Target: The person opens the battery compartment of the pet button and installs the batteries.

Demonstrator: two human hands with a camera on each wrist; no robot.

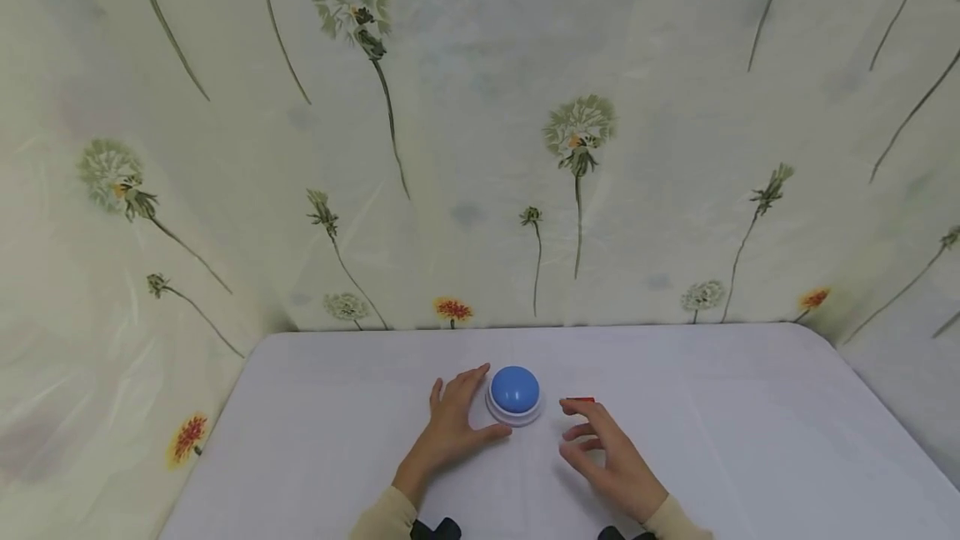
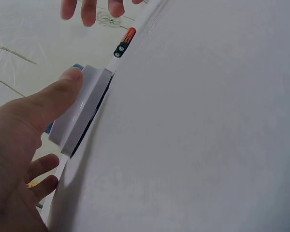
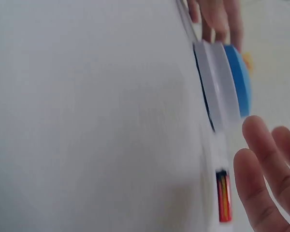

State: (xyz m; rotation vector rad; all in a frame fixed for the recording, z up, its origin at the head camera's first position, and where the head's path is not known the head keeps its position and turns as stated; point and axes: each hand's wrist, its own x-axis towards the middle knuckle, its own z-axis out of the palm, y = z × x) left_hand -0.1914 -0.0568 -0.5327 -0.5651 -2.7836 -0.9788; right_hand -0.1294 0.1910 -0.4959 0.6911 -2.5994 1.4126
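A push button with a blue dome and a round white base sits on the white table. My left hand is at its left side, thumb and fingers spread around it. In the left wrist view the thumb overlaps the base; whether it presses on it I cannot tell. To the right of the button hovers my right hand, its fingers loosely bent and holding nothing. Two red and black batteries lie side by side just beyond the right fingers, mostly hidden by them in the head view.
A white cloth covers the table, whose far edge meets a curtain printed with dandelions. The curtain also hangs along the left and right sides.
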